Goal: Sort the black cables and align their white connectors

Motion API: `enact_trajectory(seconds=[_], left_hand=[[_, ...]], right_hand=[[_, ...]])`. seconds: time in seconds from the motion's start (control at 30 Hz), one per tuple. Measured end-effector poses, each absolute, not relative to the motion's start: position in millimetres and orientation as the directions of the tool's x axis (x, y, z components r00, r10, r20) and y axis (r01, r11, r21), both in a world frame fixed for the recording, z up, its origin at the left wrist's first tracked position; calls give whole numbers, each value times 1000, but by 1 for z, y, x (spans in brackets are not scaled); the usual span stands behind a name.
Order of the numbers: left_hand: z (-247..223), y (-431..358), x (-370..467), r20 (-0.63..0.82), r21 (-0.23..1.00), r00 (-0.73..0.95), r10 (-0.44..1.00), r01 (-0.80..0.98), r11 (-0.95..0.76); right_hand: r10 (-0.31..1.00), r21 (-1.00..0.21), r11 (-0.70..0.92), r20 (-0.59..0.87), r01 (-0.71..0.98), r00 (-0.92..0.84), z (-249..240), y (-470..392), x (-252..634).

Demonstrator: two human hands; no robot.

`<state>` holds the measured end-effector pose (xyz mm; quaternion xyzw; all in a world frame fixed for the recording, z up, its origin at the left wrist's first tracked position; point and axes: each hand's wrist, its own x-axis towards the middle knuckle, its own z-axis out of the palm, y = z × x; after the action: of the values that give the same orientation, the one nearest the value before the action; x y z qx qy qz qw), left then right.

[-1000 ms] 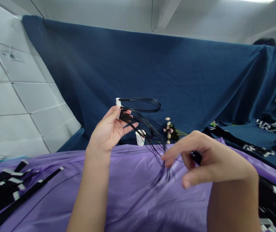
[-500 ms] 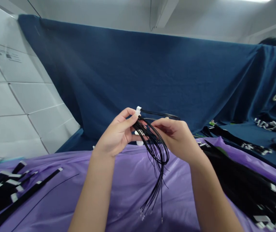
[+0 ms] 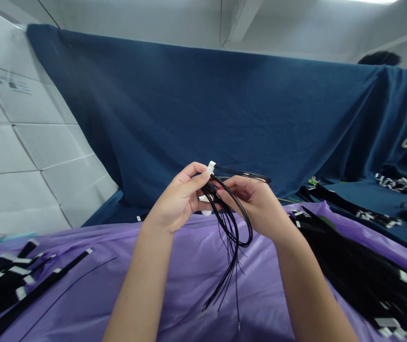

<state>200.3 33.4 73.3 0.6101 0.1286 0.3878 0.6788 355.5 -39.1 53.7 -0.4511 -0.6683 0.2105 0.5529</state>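
Observation:
My left hand (image 3: pixel 180 197) pinches a white tag or connector (image 3: pixel 211 167) between thumb and finger, at the top of a bundle of thin black cables (image 3: pixel 237 237). The cables loop down below it, and their loose ends hang over the purple cover. My right hand (image 3: pixel 253 202) is closed round part of the same bundle, just right of the left one; its fingertips are partly hidden by the strands. Behind the fingers a white round piece (image 3: pixel 206 212) shows in part.
Purple sheeting (image 3: pixel 189 285) covers the surface. Black cables with white ends lie in piles at left (image 3: pixel 7 280) and right (image 3: pixel 363 270). A blue cloth (image 3: pixel 225 104) hangs behind; white boxes (image 3: pixel 4 147) are stacked left. A person's head (image 3: pixel 380 58) shows above the cloth.
Both hands have come closer together; the left hand and white tag moved slightly right. The cable loops have shifted, and the head behind the cloth moved left.

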Motion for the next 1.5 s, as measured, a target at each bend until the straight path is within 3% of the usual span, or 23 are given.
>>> enact_trajectory(seconds=[0.27,0.67,0.9,1.0,1.23,1.5], left_hand=[[70,33,206,280,935,668,689,-353,-38],[70,37,205,272,941,666,694,-336,-47],[71,38,203,280,934,654,702,-353,-44],[73,39,202,274,929,646,712,-369,-23],[72,42,200,267,931,666,697,-365,-8],[71,37,200,210,974,746,632,-218,-66]], right_hand=[[838,-760,480,544,438,25,52,-39,358],[875,-807,441,484,392,12,57,-43,360],[935,-914,354,349,200,-60,62,-48,367],[925,-921,380,378,88,-43,65,-56,376],[801,-784,595,597,-176,48,69,-63,385],[663,-583,748,664,-316,345,64,-34,371]])
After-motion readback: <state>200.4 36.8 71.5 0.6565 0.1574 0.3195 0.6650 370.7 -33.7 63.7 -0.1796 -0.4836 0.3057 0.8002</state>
